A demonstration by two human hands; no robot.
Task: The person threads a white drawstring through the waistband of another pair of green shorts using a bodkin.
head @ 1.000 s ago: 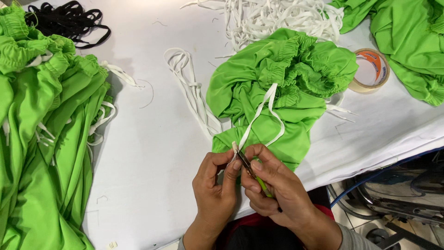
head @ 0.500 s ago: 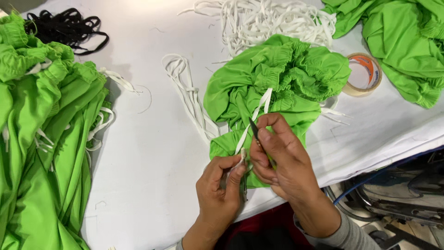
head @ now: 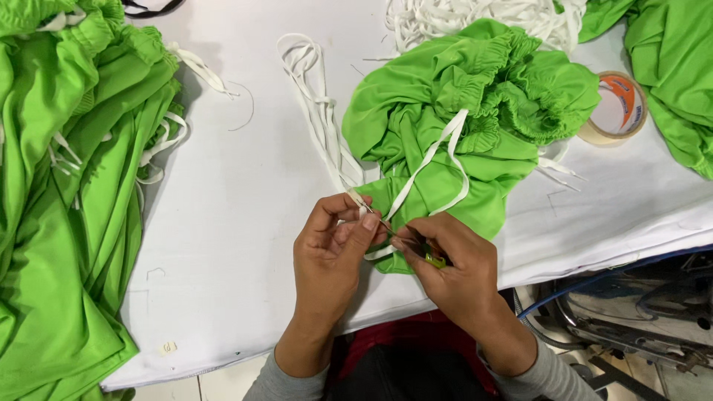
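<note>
My left hand [head: 330, 245] pinches the end of a white drawstring cord [head: 423, 167] near the table's front edge. My right hand [head: 449, 263] grips a thin metal threading tool with a green handle [head: 433, 259], its tip meeting the cord end between the two hands. The cord loops up over a bunched bright green garment [head: 475, 104] with an elastic waistband, lying just beyond my hands. Both hands touch at the fingertips.
A pile of green garments [head: 59, 186] fills the left side, more green cloth [head: 668, 67] lies at the right. Loose white cords [head: 316, 104] lie mid-table, a heap of them [head: 475, 18] at the back. A tape roll [head: 616, 108] sits right. The white table [head: 223, 245] ends near my body.
My right hand has come back down from the garment to the front edge and met the left hand. The view has shifted, so everything sits further right and lower.
</note>
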